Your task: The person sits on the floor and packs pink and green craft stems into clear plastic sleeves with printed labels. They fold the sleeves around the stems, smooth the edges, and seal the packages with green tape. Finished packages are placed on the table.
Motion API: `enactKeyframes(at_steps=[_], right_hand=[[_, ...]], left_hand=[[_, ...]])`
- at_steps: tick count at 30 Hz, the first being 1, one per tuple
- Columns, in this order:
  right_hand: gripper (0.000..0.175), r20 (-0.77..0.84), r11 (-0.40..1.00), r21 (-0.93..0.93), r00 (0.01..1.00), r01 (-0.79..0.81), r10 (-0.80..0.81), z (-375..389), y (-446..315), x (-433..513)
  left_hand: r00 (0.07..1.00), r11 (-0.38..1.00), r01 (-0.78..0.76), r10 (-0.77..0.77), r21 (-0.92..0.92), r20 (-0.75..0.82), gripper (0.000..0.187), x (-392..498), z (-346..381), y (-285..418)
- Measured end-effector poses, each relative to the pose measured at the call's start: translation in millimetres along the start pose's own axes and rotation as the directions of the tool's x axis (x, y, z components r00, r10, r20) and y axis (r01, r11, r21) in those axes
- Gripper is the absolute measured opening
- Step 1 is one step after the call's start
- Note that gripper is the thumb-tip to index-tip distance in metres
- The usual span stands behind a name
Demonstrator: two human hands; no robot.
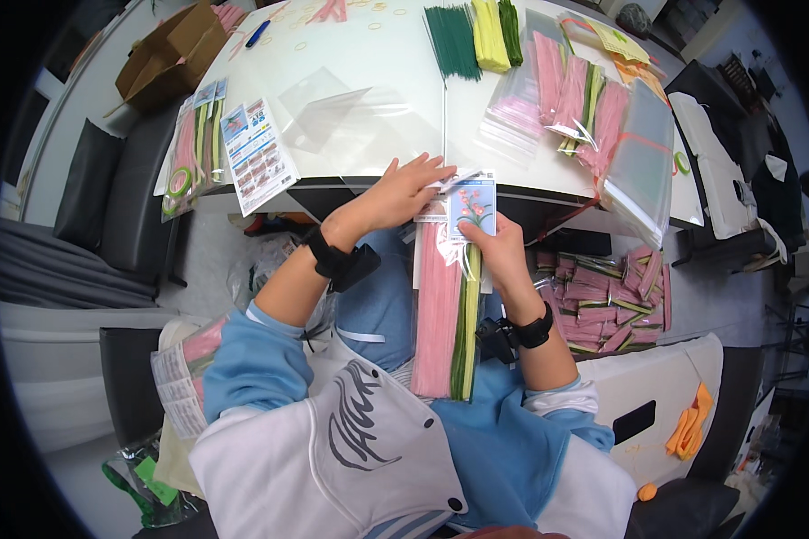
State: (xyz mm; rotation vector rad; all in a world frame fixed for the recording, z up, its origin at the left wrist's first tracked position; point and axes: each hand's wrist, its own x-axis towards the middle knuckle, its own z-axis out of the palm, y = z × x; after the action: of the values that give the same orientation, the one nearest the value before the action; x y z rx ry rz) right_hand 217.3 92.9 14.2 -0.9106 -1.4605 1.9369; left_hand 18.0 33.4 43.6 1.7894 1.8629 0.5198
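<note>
A long clear plastic packet (438, 310) of pink and green chenille stems hangs past the table's front edge, down over my lap. A card with a flower picture (472, 207) lies at its upper end. My right hand (502, 249) grips the packet there, thumb pressed on the card. My left hand (404, 192) lies across the packet's top edge, fingers stretched out over a white flap; whether it pinches the flap is hard to tell.
On the white table (377, 54) are a printed instruction sheet (259, 158), clear bags (344, 114), dark green stems (453, 44), yellow stems (491, 37) and pink-filled packets (583, 94). A bin of filled packets (600, 300) stands low at right. A cardboard box (168, 57) sits back left.
</note>
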Motion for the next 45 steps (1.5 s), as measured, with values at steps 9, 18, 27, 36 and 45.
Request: enactKeyframes(at_steps=[9,18,27,36,45], right_hand=[[0.024,0.111,0.992,0.082,0.99,-0.091,0.082,-5,15,0],[0.023,0.16,0.979,0.133,0.978,-0.154,0.132,-12,33,-4],[0.02,0.139,0.998,-0.002,0.988,-0.063,0.063,-2,36,-6],[0.02,0.153,1.0,-0.009,0.988,-0.002,0.003,-7,38,-6],[0.02,0.169,0.996,-0.082,0.985,0.046,-0.032,-2,38,-6]], left_hand=[[0.97,0.969,-0.224,0.232,0.103,-0.07,0.048,-12,9,12],[0.922,0.91,-0.37,0.384,0.189,-0.045,0.051,-20,17,-4],[0.957,0.95,-0.034,0.12,0.309,-0.265,0.048,-17,58,25],[0.898,0.942,-0.286,0.328,0.178,-0.292,0.042,-14,55,18],[0.908,0.932,-0.328,0.356,0.154,-0.222,0.043,-12,42,13]])
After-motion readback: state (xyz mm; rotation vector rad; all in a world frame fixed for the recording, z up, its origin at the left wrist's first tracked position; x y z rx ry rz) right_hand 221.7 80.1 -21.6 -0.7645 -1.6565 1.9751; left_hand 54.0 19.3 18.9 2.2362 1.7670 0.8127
